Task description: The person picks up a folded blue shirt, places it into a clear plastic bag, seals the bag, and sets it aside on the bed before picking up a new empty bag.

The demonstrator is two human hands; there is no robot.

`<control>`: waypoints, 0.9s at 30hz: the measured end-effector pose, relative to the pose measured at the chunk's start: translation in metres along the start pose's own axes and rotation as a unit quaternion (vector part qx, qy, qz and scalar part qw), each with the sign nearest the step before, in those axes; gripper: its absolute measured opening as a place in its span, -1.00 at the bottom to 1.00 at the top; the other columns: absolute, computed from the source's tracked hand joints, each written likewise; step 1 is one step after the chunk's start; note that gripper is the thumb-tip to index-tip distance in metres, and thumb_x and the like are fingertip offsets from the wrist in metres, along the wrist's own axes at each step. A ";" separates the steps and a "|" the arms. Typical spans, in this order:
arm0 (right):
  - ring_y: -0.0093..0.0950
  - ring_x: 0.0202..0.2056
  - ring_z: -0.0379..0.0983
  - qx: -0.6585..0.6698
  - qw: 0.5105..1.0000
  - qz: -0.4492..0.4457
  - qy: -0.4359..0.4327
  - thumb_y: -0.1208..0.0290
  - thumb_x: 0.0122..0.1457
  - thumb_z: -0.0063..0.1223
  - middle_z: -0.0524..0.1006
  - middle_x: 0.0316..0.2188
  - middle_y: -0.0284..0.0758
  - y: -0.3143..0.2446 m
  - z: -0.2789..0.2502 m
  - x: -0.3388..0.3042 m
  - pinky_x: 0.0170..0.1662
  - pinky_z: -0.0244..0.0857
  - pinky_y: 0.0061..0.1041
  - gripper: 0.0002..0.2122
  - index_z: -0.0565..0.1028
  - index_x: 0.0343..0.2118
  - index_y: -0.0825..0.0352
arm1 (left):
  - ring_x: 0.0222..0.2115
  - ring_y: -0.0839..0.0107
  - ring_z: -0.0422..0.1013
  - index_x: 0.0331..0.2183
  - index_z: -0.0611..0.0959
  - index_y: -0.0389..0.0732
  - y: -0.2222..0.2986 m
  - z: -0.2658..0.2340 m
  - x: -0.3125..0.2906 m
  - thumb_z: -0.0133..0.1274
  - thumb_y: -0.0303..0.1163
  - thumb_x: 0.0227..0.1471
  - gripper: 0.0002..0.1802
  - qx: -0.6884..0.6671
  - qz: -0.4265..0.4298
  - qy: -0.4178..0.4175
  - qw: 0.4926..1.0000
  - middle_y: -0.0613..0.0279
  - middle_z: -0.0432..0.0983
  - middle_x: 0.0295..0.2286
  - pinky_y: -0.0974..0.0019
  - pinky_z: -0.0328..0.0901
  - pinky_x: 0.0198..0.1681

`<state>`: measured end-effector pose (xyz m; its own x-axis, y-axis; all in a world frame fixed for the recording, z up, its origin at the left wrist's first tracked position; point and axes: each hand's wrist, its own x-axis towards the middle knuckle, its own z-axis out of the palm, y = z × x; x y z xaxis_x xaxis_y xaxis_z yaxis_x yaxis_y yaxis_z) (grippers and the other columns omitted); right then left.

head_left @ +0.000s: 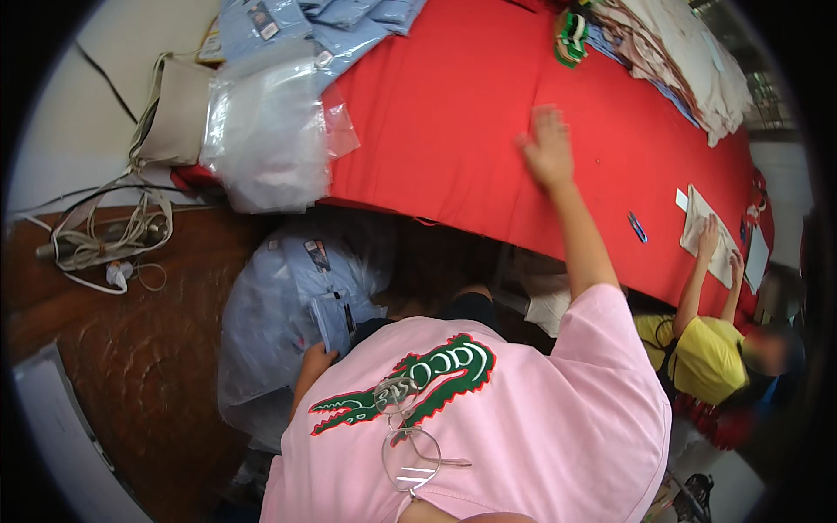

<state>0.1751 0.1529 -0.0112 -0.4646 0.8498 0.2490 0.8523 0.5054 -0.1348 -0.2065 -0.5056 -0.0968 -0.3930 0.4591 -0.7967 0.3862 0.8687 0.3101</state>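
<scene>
My right hand (549, 150) reaches out over the red-covered table (453, 96). Its fingers are stretched and it holds nothing; the fingertips are slightly blurred. Low at my left side, my left hand (317, 357) grips the lower edge of a folded light-blue shirt (330, 321). That shirt rests against a large clear plastic bag (253, 344) filled with more light-blue shirts. Part of the left hand is hidden by my body and the shirt.
Clear plastic sleeves (266, 131) overhang the table's left end, beside packed blue shirts (349, 35). A green object (570, 39) and a garment pile (671, 52) lie far right. Blue thread snips (637, 227) lie nearer a co-worker in yellow (708, 357), handling beige cloth (700, 228). Cables (113, 227) tangle left.
</scene>
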 end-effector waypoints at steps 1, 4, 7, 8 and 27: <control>-0.10 0.56 -0.15 -0.009 0.993 -0.116 -0.027 -0.12 0.33 0.07 0.05 0.54 -0.05 -0.038 -0.005 -0.031 0.57 -0.31 -0.01 -0.20 0.18 0.49 0.29 | -0.17 -0.01 0.67 -0.07 0.77 -0.31 0.003 -0.005 0.002 0.31 -0.22 0.04 -0.54 0.002 0.003 0.005 1.000 -0.17 0.74 -0.21 0.01 0.47 -0.04; -0.11 0.55 -0.09 0.129 0.837 -0.388 -0.363 -0.03 0.29 0.14 0.06 0.55 -0.14 -0.167 -0.085 -0.140 0.55 -0.20 0.03 -0.26 0.26 0.47 0.21 | -0.19 0.03 0.68 -0.07 0.77 -0.30 0.017 0.003 0.003 0.30 -0.23 0.04 -0.54 -0.032 0.000 -0.009 0.999 -0.15 0.74 -0.23 0.04 0.48 -0.06; -0.21 0.50 0.10 0.231 0.801 -0.446 -0.326 0.14 0.37 0.06 0.21 0.49 -0.22 -0.177 -0.069 -0.181 0.52 -0.03 -0.10 -0.41 0.32 0.44 0.12 | -0.21 0.03 0.68 -0.08 0.77 -0.30 0.014 -0.006 0.017 0.29 -0.25 0.04 -0.56 -0.040 0.018 -0.021 0.999 -0.15 0.75 -0.24 0.05 0.49 -0.08; -0.23 0.48 0.15 0.171 0.832 -0.447 -0.280 0.20 0.38 0.04 0.25 0.48 -0.24 -0.178 -0.077 -0.172 0.51 0.01 -0.15 -0.44 0.33 0.44 0.09 | -0.21 0.03 0.68 -0.08 0.77 -0.30 0.004 -0.003 0.017 0.28 -0.26 0.04 -0.57 -0.045 0.021 -0.021 0.999 -0.15 0.75 -0.24 0.05 0.49 -0.09; -0.15 0.41 0.28 0.326 0.943 -0.044 -0.041 0.33 0.38 0.14 0.32 0.43 -0.11 -0.148 -0.095 -0.160 0.44 0.18 -0.21 -0.53 0.46 0.32 0.31 | -0.06 -0.18 0.56 -0.17 0.79 -0.34 -0.005 0.003 0.025 0.32 -0.14 -0.06 -0.50 0.061 0.140 0.023 0.988 -0.25 0.65 -0.24 -0.05 0.41 0.04</control>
<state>0.1464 -0.0721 0.0595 -0.5666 0.7955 0.2148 0.4927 0.5360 -0.6855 -0.2153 -0.4988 -0.1196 -0.2924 0.6887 -0.6635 0.5814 0.6789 0.4484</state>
